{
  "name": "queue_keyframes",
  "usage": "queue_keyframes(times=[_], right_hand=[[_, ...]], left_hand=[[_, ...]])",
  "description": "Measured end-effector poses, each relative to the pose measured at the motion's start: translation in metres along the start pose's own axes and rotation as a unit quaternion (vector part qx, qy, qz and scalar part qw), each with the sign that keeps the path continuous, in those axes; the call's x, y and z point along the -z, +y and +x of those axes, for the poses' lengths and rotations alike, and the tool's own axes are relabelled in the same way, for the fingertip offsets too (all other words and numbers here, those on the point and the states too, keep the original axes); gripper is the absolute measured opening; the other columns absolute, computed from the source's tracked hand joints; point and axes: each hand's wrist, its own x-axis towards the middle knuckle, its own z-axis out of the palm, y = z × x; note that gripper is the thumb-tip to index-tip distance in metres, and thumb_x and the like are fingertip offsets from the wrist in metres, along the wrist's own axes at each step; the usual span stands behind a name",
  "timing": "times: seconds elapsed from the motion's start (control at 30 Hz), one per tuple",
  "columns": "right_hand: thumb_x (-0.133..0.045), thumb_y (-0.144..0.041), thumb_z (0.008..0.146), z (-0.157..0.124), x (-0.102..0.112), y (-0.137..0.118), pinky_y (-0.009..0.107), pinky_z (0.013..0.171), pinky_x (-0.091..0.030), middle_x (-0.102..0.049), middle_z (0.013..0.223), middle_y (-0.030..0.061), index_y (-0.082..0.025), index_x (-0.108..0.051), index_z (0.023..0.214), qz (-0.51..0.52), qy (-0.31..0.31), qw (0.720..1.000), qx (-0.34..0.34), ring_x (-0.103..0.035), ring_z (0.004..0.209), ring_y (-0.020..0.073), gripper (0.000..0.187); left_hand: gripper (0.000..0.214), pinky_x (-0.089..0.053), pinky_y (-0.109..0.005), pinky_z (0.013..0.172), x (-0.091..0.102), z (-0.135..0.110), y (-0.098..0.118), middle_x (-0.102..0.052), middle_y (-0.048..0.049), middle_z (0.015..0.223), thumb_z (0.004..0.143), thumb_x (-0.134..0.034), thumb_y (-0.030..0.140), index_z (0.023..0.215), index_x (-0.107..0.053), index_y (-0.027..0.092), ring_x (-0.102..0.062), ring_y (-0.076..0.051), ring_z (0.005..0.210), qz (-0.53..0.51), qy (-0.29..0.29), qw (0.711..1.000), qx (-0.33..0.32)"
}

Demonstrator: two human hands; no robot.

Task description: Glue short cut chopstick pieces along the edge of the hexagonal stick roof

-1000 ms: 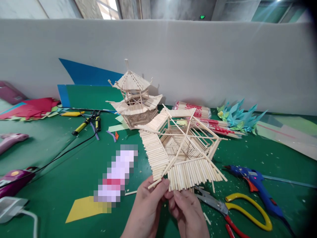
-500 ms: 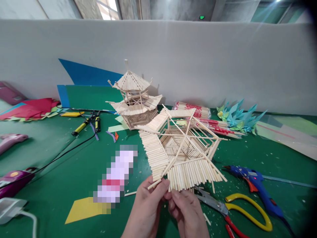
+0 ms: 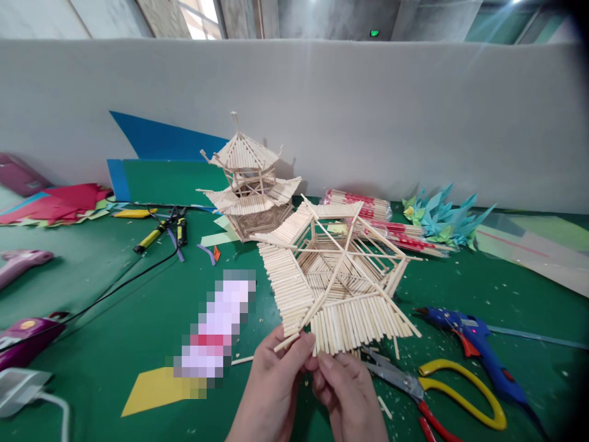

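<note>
A pavilion model made of thin wooden sticks [image 3: 288,288] stands in front of me, its roof partly covered with rows of sticks and its far right side showing bare framing. My left hand [image 3: 280,374] pinches at the near corner of the roof, where a short stick juts out between thumb and fingers. Close beside it, my right hand [image 3: 345,390] has its thumb and fingers closed at the lower edge of the front roof panel. Its fingertips are partly hidden, so I cannot make out whether they grip a separate stick. Both hands touch the roof edge.
Behind stands a finished-looking stick pagoda [image 3: 248,202]. Pliers [image 3: 405,383] and a blue glue gun [image 3: 478,341] lie at right. Bundled sticks [image 3: 391,230] and folded-paper plants [image 3: 446,215] sit farther back. Left are a yellow paper piece [image 3: 151,393], cables and wire strippers [image 3: 161,230].
</note>
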Motion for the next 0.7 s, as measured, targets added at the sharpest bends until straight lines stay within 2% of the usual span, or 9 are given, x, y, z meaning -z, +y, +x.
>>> queue_keyframes(times=[0.43,0.7], right_hand=[[-0.069,-0.044,0.061,-0.0031,-0.0061,-0.0024,0.019,0.043,-0.027,-0.052,0.045,-0.0013,-0.014,-0.066,0.055,0.021,0.005,1.000,-0.002,-0.041,0.042,0.0076,0.030],[-0.065,-0.045,0.063,-0.0057,-0.0061,-0.0035,0.019,0.044,-0.027,-0.054,0.048,-0.0015,-0.019,-0.070,0.058,0.060,-0.004,0.998,-0.009,-0.038,0.043,0.0071,0.027]], left_hand=[[0.014,-0.036,-0.021,0.034,0.0006,0.0017,0.0009,-0.046,0.0055,0.041,0.065,-0.067,0.019,0.059,-0.055,0.016,-0.042,-0.009,0.036,-0.009,-0.010,1.000,0.001],[0.015,-0.037,-0.021,0.036,-0.0002,-0.0002,0.0027,-0.049,0.0038,0.042,0.066,-0.066,0.023,0.058,-0.055,0.016,-0.043,-0.010,0.037,0.009,-0.004,1.000,0.001]])
